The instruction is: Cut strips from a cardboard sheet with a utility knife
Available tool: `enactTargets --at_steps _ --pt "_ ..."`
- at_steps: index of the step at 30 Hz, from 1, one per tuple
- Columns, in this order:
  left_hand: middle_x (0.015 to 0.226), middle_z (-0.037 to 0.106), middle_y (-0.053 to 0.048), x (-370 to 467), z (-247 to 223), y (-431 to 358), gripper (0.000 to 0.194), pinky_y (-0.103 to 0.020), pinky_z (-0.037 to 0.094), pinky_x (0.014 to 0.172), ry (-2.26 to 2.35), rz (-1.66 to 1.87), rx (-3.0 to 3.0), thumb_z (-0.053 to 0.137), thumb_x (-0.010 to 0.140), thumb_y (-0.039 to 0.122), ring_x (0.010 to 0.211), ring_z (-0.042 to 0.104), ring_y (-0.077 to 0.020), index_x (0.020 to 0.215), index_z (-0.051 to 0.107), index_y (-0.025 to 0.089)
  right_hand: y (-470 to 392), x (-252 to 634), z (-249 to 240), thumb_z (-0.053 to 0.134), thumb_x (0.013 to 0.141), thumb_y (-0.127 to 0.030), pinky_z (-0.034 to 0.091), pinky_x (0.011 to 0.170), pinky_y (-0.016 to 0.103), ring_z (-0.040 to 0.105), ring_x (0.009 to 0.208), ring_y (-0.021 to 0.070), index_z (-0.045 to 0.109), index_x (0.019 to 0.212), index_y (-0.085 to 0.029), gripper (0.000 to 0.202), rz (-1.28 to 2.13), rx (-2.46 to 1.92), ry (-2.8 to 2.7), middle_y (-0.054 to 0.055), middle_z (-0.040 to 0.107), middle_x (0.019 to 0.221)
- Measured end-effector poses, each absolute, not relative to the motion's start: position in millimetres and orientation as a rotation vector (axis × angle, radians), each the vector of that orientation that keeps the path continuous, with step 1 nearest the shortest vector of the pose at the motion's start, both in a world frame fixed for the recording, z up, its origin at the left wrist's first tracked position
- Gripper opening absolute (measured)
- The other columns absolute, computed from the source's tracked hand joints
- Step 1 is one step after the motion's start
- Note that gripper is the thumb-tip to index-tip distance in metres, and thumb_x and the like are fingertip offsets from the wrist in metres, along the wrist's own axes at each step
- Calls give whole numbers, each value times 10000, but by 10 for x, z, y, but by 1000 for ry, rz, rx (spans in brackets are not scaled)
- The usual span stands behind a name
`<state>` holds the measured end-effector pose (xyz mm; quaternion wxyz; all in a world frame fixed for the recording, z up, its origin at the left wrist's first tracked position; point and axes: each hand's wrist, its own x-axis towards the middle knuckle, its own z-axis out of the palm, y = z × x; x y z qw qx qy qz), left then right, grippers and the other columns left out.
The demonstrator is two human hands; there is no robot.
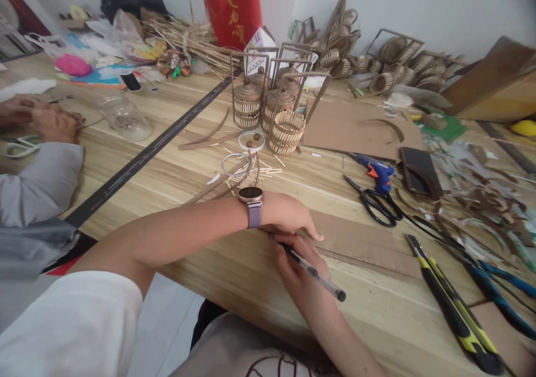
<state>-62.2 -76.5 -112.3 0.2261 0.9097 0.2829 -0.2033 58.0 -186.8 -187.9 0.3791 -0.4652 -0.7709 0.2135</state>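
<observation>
My right hand (305,265) is closed around a black-capped pen with a clear barrel (322,279), its tip pointing away to the left, where the fingers hide it. Close above it, my left hand (288,212), with a watch (251,195) on the wrist, rests on a brown cardboard strip (368,240). One finger stretches out toward the right; the others are mostly hidden. Beyond the left wrist lie small wooden sticks (268,170) and a pale ring (234,163).
Small woven baskets with tall handles (247,106) stand behind my hands. To the right are a blue glue gun (377,171), black scissors (381,206), a yellow-black box cutter (454,304) and pliers (498,287). At left, another person's hands (54,117) work near a glass jar (125,120).
</observation>
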Motion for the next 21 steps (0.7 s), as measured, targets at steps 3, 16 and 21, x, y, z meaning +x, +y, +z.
enactTargets --at_steps 3,16,21 --pt "1175 708 -39 -629 -1143 -757 561 -254 352 590 762 -532 2520 551 933 137 763 642 -163 1397 534 452 -1863 602 -1883 536 885 -211 579 738 333 713 796 207 676 910 -226 143 515 -1217 -1945 47 755 853" --pt "1087 714 -42 -630 -1204 -729 553 -262 333 579 744 -538 2506 530 944 151 715 600 -164 1410 519 449 -1819 519 -1844 536 883 -188 584 743 354 722 808 215 669 882 -228 139 486 -1193 -1985 44 764 857" --pt "1072 714 -30 -627 -1216 -712 578 -248 329 581 749 -547 2496 550 926 133 699 586 -146 1402 524 460 -1822 569 -1834 512 885 -191 591 743 350 722 780 211 663 893 -227 155 450 -1181 -2007 51 760 846"
